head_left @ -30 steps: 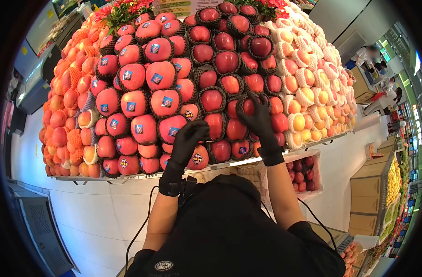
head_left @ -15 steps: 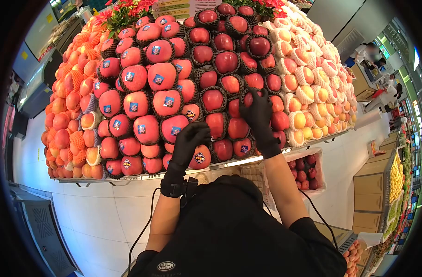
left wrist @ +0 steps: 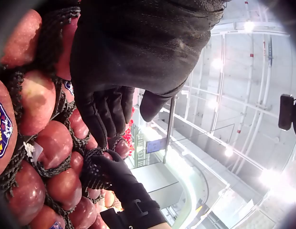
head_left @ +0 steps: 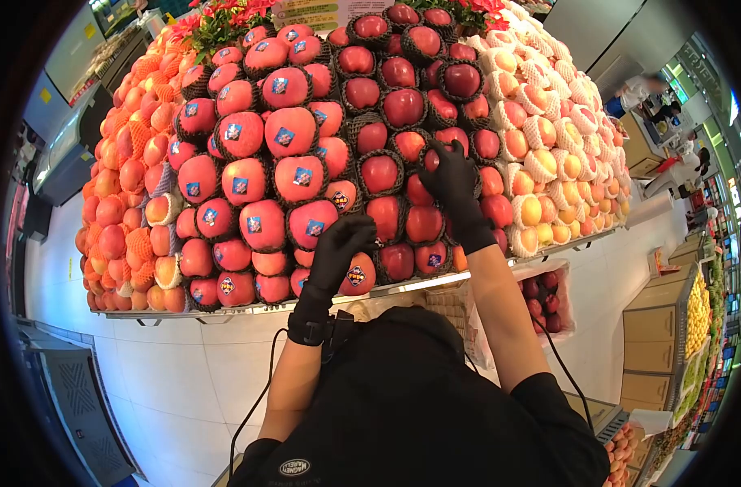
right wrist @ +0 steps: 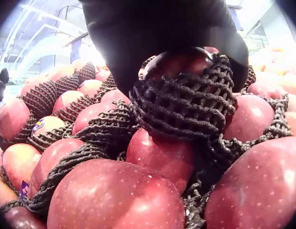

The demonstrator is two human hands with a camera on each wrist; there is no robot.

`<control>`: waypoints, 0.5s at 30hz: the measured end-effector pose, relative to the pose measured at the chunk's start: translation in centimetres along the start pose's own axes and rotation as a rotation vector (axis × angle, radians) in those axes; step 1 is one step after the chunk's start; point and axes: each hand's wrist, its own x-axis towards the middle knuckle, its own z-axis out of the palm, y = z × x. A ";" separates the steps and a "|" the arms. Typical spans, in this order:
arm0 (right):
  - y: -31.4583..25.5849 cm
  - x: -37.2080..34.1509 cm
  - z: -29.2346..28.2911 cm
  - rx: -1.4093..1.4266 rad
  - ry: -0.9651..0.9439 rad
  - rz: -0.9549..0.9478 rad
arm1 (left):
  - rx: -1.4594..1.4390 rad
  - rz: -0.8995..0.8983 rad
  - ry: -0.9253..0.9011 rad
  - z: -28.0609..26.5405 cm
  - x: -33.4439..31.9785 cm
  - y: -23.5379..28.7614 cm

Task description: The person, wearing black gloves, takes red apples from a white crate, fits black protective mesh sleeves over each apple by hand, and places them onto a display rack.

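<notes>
The right hand (head_left: 456,183) grips a netted apple (right wrist: 183,102), the left hand (head_left: 336,253) (relaxed, open) is left of it, and snagging netting could dislodge apples (right wrist: 160,157) beneath it.

Two gloved hands (head_left: 344,247) (head_left: 454,174); dozens of netted apples (head_left: 404,107); two far clumps of red flowers (head_left: 218,23); one open box (head_left: 569,304), right.

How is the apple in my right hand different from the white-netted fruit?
The apple is deep red, while the white-netted fruit is mostly yellow-orange and pink. The apple has a black net; theirs are white. Your right hand grips the apple; the white-netted fruit rests piled up. Both are netted.
</notes>
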 end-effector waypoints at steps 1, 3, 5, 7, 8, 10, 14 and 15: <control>0.0 0.0 -0.1 0.006 -0.005 0.009 | -0.002 0.000 0.001 0.0 0.0 0.0; 0.1 0.0 -0.3 0.019 -0.014 0.028 | -0.004 -0.004 0.003 0.1 0.0 0.0; 0.6 -0.3 -0.6 0.066 0.003 0.032 | -0.004 -0.004 0.005 0.1 0.1 0.0; 0.5 -1.0 -1.3 0.080 -0.007 0.037 | 0.029 -0.007 -0.007 -0.2 0.1 0.0; 0.4 -1.6 -1.8 0.069 -0.024 0.041 | 0.044 -0.009 -0.012 -0.3 0.0 0.0; 0.4 -2.8 -2.2 0.047 -0.032 0.037 | 0.045 -0.002 -0.011 -0.3 0.2 -0.3; 0.9 -4.3 -0.9 0.004 0.067 -0.062 | 0.010 0.003 -0.035 0.3 0.4 -0.6; 0.9 -4.6 -0.8 -0.005 0.107 -0.102 | 0.015 0.006 -0.040 0.4 0.3 -0.6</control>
